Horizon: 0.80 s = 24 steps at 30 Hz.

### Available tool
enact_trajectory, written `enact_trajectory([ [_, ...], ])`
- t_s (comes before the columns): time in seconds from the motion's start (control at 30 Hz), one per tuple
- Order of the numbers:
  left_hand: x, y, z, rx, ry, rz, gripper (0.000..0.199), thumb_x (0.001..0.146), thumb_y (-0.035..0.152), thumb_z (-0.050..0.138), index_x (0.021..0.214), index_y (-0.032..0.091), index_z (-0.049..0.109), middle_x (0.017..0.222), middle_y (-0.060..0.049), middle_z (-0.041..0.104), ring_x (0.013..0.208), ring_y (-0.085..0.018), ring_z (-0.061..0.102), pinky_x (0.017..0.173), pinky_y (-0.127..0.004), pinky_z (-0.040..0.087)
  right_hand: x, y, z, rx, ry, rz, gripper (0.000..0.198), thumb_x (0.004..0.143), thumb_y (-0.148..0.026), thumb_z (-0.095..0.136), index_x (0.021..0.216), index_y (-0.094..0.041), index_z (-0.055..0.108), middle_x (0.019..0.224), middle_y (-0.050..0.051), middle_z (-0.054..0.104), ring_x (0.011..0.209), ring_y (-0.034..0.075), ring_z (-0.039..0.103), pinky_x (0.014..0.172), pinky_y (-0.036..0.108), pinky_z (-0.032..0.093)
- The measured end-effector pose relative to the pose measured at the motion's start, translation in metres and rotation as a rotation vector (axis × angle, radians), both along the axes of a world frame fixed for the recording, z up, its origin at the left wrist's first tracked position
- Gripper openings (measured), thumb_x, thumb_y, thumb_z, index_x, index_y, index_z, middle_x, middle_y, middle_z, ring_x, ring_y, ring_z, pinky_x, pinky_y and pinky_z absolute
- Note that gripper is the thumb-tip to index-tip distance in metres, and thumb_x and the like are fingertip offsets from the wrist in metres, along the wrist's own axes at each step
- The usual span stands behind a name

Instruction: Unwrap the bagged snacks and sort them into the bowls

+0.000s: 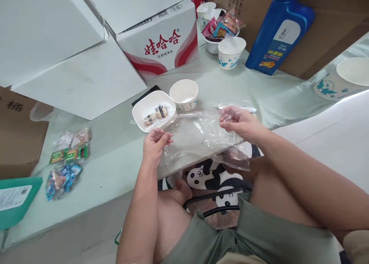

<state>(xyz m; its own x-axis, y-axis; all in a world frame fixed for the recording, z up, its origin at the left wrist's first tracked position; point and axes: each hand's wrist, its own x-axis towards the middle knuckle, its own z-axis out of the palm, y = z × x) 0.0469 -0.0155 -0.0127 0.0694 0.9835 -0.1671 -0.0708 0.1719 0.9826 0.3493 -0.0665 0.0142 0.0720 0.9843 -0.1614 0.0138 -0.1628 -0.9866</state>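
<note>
A clear plastic bag stretches between my hands, over the near edge of the table, and part of it hangs below that edge. My left hand pinches its left side with thumb and fingers together. On the other side, my right hand has curled fingers closed on the bag's right part. Just beyond my left hand sits a white square bowl with wrapped snacks in it. A white paper cup stands beside the bowl. Behind my right hand lies a thin, pale wrapped item.
Snack packets lie at the left, near a green container. White cartons stand behind. Farther back are a tub of snacks, a patterned cup and a blue bottle. Another cup is at the right.
</note>
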Motion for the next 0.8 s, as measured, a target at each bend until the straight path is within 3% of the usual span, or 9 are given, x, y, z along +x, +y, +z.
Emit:
enact_trajectory([
  [0.1, 0.001, 0.002, 0.003, -0.064, 0.000, -0.049, 0.051, 0.057, 0.047, 0.088, 0.085, 0.020, 0.056, 0.072, -0.001, 0.075, 0.055, -0.015, 0.070, 0.047, -0.020, 0.050, 0.002, 0.001, -0.001, 0.019, -0.103, 0.015, 0.025, 0.073, -0.038, 0.077, 0.074, -0.022, 0.057, 0.071, 0.001, 0.064, 0.065, 0.014, 0.060, 0.063, 0.031, 0.052],
  [0.23, 0.002, 0.005, 0.004, -0.078, 0.068, -0.012, 0.048, 0.062, 0.052, 0.083, 0.085, 0.019, 0.057, 0.058, 0.001, 0.070, 0.041, -0.013, 0.062, 0.037, -0.018, 0.040, 0.008, 0.000, 0.003, -0.024, -0.203, -0.038, 0.022, 0.080, -0.035, 0.071, 0.094, -0.023, 0.060, 0.058, -0.004, 0.062, 0.046, 0.012, 0.054, 0.049, 0.028, 0.046],
  [0.33, 0.001, 0.005, 0.006, -0.079, 0.047, -0.007, 0.048, 0.062, 0.048, 0.083, 0.091, 0.019, 0.057, 0.055, 0.002, 0.069, 0.041, -0.013, 0.062, 0.037, -0.017, 0.039, 0.014, -0.002, 0.005, 0.007, -0.194, -0.071, 0.023, 0.084, -0.034, 0.068, 0.103, -0.023, 0.062, 0.050, -0.008, 0.055, 0.041, 0.011, 0.049, 0.045, 0.025, 0.042],
  [0.43, -0.001, 0.005, 0.008, -0.167, 0.014, -0.108, 0.057, 0.061, 0.052, 0.081, 0.101, 0.020, 0.056, 0.061, -0.001, 0.073, 0.047, -0.017, 0.068, 0.038, -0.019, 0.041, 0.018, -0.003, 0.002, 0.061, -0.075, -0.069, 0.021, 0.086, -0.035, 0.065, 0.104, -0.024, 0.064, 0.060, -0.005, 0.062, 0.046, 0.010, 0.055, 0.049, 0.025, 0.046],
  [0.57, -0.002, 0.003, 0.010, -0.295, 0.009, -0.209, 0.062, 0.065, 0.063, 0.073, 0.104, 0.017, 0.059, 0.067, -0.007, 0.075, 0.053, -0.021, 0.071, 0.035, -0.019, 0.035, 0.019, -0.006, 0.000, 0.128, 0.002, -0.060, 0.014, 0.086, -0.036, 0.067, 0.092, -0.024, 0.069, 0.082, 0.000, 0.070, 0.049, 0.009, 0.057, 0.053, 0.028, 0.050],
  [0.63, -0.001, 0.003, 0.011, -0.325, 0.017, -0.243, 0.065, 0.066, 0.065, 0.071, 0.106, 0.014, 0.063, 0.059, -0.005, 0.071, 0.048, -0.020, 0.068, 0.033, -0.019, 0.030, 0.021, -0.009, 0.003, 0.195, 0.017, -0.001, 0.017, 0.083, -0.042, 0.070, 0.085, -0.025, 0.072, 0.090, 0.003, 0.070, 0.058, 0.012, 0.062, 0.055, 0.031, 0.052],
  [0.7, 0.001, 0.004, 0.013, -0.342, 0.038, -0.282, 0.067, 0.067, 0.063, 0.069, 0.110, 0.012, 0.065, 0.053, -0.003, 0.068, 0.043, -0.019, 0.065, 0.032, -0.019, 0.028, 0.024, -0.013, 0.010, 0.284, 0.001, 0.118, 0.023, 0.082, -0.049, 0.072, 0.078, -0.026, 0.073, 0.085, 0.006, 0.068, 0.083, 0.023, 0.069, 0.063, 0.035, 0.056],
  [0.8, 0.006, 0.005, 0.016, -0.343, 0.070, -0.311, 0.062, 0.069, 0.052, 0.069, 0.116, 0.011, 0.065, 0.053, -0.003, 0.068, 0.043, -0.017, 0.064, 0.034, -0.019, 0.029, 0.029, -0.023, 0.022, 0.415, -0.081, 0.291, 0.029, 0.084, -0.055, 0.069, 0.071, -0.030, 0.074, 0.077, 0.009, 0.065, 0.124, 0.032, 0.057, 0.084, 0.043, 0.057],
])
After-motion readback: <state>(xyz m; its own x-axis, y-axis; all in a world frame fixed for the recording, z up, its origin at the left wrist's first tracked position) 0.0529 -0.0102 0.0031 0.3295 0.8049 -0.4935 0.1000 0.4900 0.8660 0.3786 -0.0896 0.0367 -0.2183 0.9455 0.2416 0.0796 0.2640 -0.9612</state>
